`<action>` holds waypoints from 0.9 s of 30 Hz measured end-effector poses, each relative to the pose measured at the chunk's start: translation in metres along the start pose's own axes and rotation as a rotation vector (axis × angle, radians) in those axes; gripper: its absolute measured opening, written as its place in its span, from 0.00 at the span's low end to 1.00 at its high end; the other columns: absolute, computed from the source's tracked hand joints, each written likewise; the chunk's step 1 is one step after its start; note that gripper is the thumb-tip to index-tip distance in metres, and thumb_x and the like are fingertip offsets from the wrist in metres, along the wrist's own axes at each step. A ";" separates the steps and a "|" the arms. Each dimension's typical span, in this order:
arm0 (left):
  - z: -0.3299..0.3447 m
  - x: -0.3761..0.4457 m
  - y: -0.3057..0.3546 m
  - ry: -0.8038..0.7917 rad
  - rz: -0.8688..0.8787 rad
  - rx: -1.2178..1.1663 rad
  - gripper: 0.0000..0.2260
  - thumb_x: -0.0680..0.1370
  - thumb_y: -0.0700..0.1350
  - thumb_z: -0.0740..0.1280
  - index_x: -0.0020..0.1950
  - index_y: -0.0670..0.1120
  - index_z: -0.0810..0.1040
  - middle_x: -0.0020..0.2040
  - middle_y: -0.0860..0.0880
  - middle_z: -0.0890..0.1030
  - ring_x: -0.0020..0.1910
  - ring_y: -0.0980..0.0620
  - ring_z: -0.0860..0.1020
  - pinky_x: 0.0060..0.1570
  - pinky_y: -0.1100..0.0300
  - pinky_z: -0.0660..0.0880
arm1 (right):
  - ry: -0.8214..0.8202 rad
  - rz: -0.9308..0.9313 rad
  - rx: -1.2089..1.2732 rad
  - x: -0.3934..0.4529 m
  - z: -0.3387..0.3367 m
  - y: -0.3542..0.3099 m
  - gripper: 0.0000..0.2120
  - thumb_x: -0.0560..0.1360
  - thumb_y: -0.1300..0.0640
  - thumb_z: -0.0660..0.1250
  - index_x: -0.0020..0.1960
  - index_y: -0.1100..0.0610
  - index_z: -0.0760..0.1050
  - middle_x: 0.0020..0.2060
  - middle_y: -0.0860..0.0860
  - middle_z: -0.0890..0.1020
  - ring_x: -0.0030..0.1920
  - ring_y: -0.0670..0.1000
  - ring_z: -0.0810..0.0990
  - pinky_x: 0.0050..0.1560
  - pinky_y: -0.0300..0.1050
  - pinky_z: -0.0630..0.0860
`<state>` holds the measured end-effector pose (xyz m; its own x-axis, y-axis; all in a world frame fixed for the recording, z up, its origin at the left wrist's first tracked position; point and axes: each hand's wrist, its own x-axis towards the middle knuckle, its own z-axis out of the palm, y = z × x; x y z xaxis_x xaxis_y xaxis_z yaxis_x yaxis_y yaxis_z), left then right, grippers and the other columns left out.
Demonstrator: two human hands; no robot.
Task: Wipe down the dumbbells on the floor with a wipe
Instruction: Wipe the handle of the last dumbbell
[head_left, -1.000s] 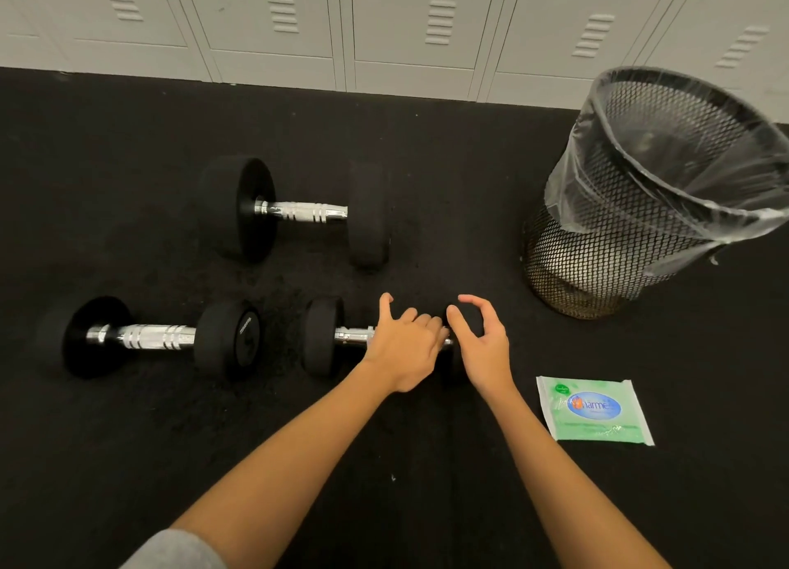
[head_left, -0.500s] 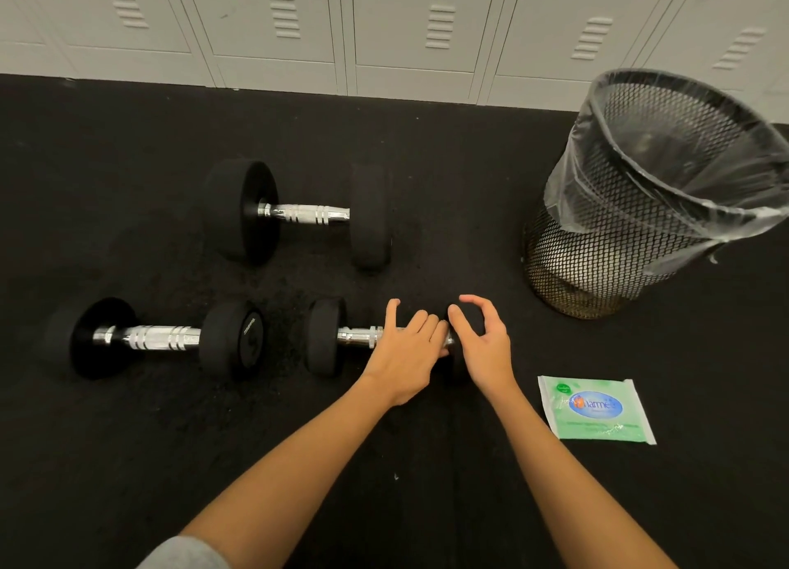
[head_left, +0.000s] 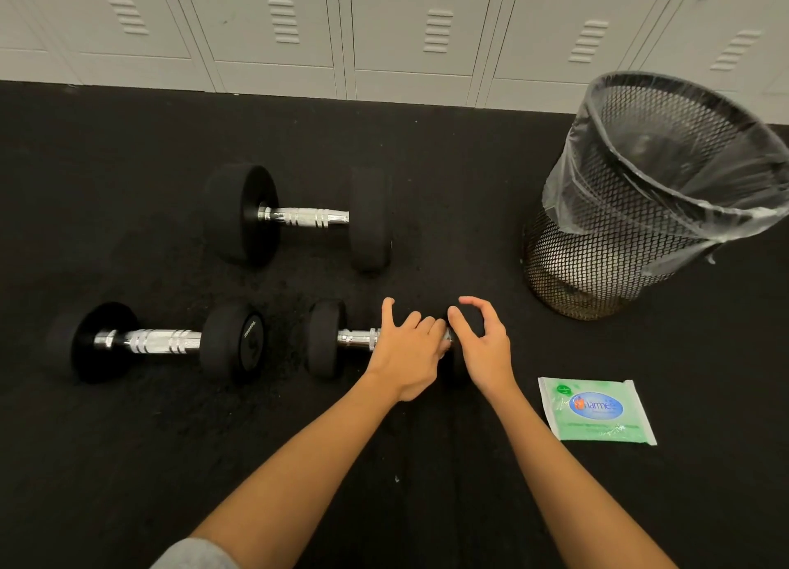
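Left hand (head_left: pixel 405 351) is resting over the nearest dumbbell (head_left: pixel 341 338) handle, fingers loosely spread; right hand (head_left: pixel 482 342) is curling around its right head, gripping nothing visible. Risk: rubbing bare-handed, since the wipe pack (head_left: pixel 597 410) is lying unopened just right of that dumbbell. Versus 0.5 s ago: hands barely shifting.

left hand (head_left: pixel 407 353): fingers curled downward, thumb raised | right hand (head_left: pixel 484 346): fingers arched, holding nothing

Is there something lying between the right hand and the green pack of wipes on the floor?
No, nothing visible. Only bare black floor separates the right hand from the pack of wipes, which lies just to its right and nearer the person.
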<state>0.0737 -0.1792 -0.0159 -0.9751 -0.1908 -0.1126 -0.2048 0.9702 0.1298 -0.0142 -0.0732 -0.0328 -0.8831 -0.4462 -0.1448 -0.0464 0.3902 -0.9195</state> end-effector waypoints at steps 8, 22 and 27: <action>-0.001 0.005 0.002 0.005 -0.086 -0.071 0.16 0.83 0.52 0.48 0.59 0.50 0.73 0.54 0.52 0.80 0.58 0.50 0.75 0.70 0.38 0.48 | 0.001 -0.004 0.013 -0.001 0.000 -0.001 0.16 0.76 0.46 0.66 0.62 0.48 0.73 0.63 0.46 0.75 0.65 0.48 0.72 0.65 0.53 0.71; -0.005 0.012 -0.002 -0.013 -0.139 -0.092 0.15 0.82 0.52 0.50 0.48 0.50 0.74 0.44 0.52 0.80 0.47 0.49 0.76 0.59 0.46 0.62 | 0.005 0.002 0.008 -0.001 0.000 -0.004 0.16 0.77 0.47 0.66 0.63 0.49 0.73 0.63 0.46 0.75 0.65 0.47 0.71 0.65 0.48 0.69; -0.003 0.014 -0.005 0.023 -0.132 -0.172 0.15 0.83 0.51 0.51 0.50 0.48 0.76 0.45 0.49 0.81 0.47 0.49 0.76 0.52 0.52 0.67 | 0.006 -0.006 0.015 0.000 0.000 -0.003 0.16 0.76 0.47 0.66 0.63 0.49 0.73 0.63 0.46 0.75 0.65 0.47 0.72 0.66 0.50 0.70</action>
<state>0.0613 -0.1869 -0.0155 -0.9402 -0.3196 -0.1175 -0.3402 0.8972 0.2817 -0.0137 -0.0741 -0.0303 -0.8856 -0.4438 -0.1369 -0.0451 0.3754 -0.9258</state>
